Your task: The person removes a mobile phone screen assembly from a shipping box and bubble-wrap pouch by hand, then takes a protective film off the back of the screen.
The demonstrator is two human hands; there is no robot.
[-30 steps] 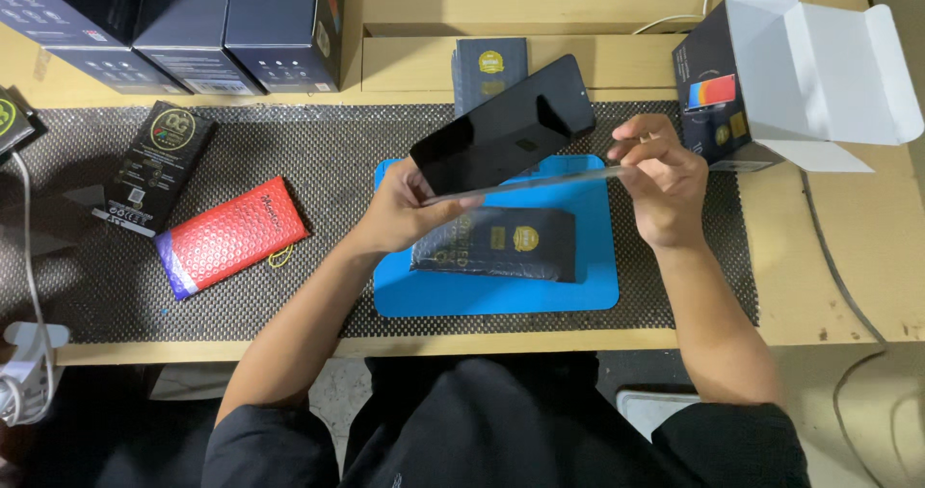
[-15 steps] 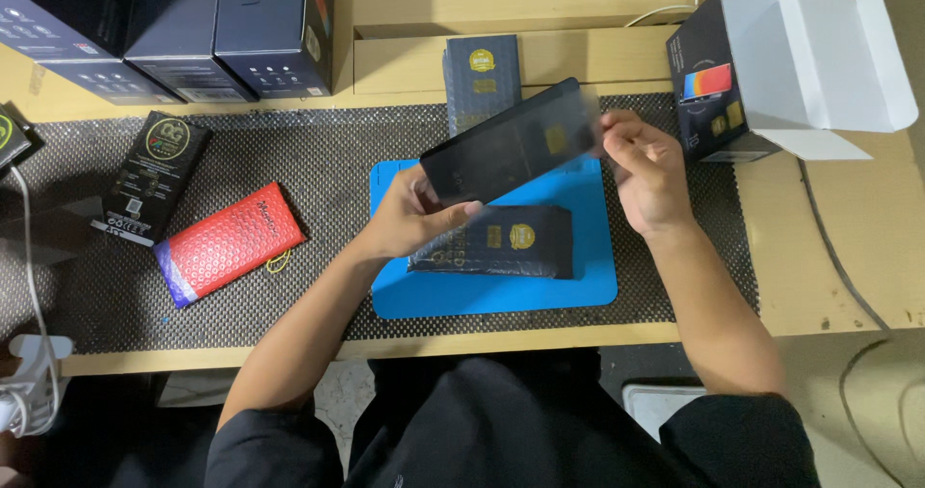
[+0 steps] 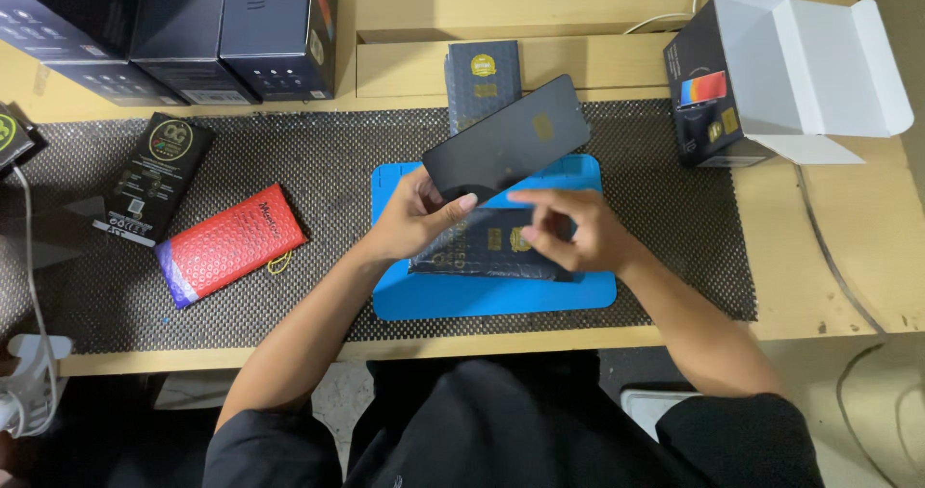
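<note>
Now left hand (image 3: 414, 220) grips the dark phone (image 3: 507, 139); right hand (image 3: 568, 233), loosely open, hovers below it.

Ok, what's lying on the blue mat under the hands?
A dark flat packet with a yellow emblem lies on the blue mat. The right hand and left hand cover part of it.

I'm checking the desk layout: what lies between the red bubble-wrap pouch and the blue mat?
Only bare black mesh liner lies between the red pouch and the blue mat, seen in the head view.
</note>
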